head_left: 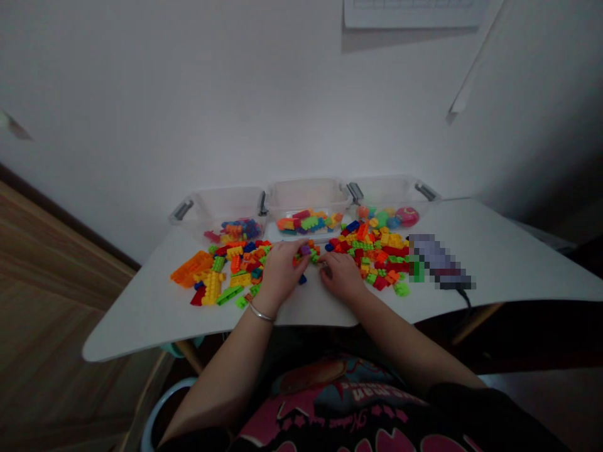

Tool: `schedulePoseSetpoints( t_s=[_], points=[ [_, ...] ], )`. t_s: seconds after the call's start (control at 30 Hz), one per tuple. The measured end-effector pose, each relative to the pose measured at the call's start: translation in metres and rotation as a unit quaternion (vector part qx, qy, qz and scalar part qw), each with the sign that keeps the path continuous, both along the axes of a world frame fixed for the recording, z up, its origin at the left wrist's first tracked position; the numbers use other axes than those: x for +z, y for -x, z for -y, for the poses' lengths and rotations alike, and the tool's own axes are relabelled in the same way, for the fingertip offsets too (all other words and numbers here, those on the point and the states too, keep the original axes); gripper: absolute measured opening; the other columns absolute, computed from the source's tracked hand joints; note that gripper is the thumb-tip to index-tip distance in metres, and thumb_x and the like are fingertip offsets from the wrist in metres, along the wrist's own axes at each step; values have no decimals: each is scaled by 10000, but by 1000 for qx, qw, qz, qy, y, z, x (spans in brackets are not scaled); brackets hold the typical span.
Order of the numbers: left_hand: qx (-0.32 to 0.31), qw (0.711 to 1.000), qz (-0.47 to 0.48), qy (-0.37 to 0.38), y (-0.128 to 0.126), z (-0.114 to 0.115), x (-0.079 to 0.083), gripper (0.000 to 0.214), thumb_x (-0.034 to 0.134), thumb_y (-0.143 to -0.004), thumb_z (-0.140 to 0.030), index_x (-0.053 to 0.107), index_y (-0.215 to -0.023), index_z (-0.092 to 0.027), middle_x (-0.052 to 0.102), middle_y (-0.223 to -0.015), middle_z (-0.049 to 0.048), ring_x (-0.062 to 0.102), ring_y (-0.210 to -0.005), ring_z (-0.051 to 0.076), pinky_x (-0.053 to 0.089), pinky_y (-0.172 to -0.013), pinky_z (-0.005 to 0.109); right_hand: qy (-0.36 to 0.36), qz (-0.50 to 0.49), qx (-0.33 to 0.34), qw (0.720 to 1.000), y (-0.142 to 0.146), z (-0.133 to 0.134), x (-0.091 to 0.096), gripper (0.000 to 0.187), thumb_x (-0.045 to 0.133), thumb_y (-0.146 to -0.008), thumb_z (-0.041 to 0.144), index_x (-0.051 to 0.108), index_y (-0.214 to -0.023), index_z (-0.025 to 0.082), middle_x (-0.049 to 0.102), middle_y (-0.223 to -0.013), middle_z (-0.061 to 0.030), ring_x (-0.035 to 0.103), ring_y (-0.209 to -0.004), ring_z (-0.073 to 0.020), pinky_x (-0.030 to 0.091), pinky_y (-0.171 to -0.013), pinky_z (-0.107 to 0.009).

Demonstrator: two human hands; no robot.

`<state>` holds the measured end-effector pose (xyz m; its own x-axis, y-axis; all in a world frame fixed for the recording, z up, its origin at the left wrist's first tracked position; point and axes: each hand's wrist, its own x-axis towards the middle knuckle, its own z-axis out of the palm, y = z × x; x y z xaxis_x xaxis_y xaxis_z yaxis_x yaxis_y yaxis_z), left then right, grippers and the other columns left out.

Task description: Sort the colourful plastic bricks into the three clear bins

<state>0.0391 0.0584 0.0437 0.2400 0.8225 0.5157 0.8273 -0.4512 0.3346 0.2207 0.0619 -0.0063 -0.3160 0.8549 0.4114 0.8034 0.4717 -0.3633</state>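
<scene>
Many coloured plastic building bricks point(377, 251) lie scattered across a white table point(509, 251). My left hand point(281, 270), with a thin bracelet at the wrist, rests palm down among the bricks at the table's middle, fingers curled over small pieces near a purple brick point(305, 250). My right hand point(342, 275) lies just beside it, fingers bent down onto small bricks; what they grip is hidden. A large orange piece point(191, 267) sits at the far left of the pile.
Three clear plastic bins stand along the wall: left bin point(219, 210), middle bin point(306, 201), right bin point(391, 194), each holding some bricks. A blurred-out object point(438, 260) with a black cable lies right of the pile. The table's front edge is near my body.
</scene>
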Motion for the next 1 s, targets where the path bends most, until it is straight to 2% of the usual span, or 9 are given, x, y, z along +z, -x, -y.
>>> schedulePoseSetpoints(
  t_s=[0.1,0.23,0.37,0.5,0.7,0.93,1.0],
  points=[
    [-17,998,39,-52,9,-11,24,323,542,-914,-269,627,-1225,-250,709,-1159,45,623,-1091,212,460,-1004,378,-3,-2,2,1000,0,0,-1,218,569,-822,156,650,-1022,192,705,-1030,-85,625,-990,-257,435,-917,-391],
    [51,984,127,-110,16,-25,49,287,564,-891,-273,631,-1167,-232,699,-1123,49,623,-1073,203,472,-991,362,-6,-3,1,1000,0,0,0,205,566,-827,167,648,-1012,196,706,-1022,-82,623,-984,-257,433,-915,-391],
    [76,971,197,-109,18,-44,60,257,559,-880,-251,592,-1134,-221,679,-1121,44,628,-1056,175,489,-964,323,-1,1,-3,1000,0,0,1,208,574,-823,174,649,-1016,186,700,-1020,-84,618,-999,-262,426,-930,-393],
    [72,971,209,-86,17,-65,67,234,545,-874,-202,581,-1105,-210,680,-1125,50,626,-1076,165,473,-995,311,-2,-2,-2,1000,0,0,0,213,580,-819,174,650,-1020,188,699,-1023,-88,616,-1003,-259,424,-935,-394],
    [43,989,142,-31,24,-89,72,262,584,-848,-227,620,-1102,-177,703,-1102,66,642,-1058,189,476,-978,328,1,-1,-2,1000,0,-1,0,212,568,-832,182,651,-1028,186,700,-1015,-88,614,-1001,-259,424,-933,-397],
    [96,993,-26,56,33,-105,77,347,561,-895,-319,653,-1213,-213,736,-1077,77,674,-1011,228,492,-930,356,2,-3,0,1000,0,-1,0,225,578,-822,177,655,-1033,184,702,-1031,-88,617,-1023,-267,421,-952,-405],
    [102,991,-46,79,33,-109,76,362,537,-909,-346,662,-1222,-213,739,-1094,79,676,-1012,233,497,-924,357,2,-4,0,1000,0,-1,-1,229,577,-821,173,654,-1036,187,703,-1032,-86,619,-1025,-265,420,-958,-406]
  ],
)
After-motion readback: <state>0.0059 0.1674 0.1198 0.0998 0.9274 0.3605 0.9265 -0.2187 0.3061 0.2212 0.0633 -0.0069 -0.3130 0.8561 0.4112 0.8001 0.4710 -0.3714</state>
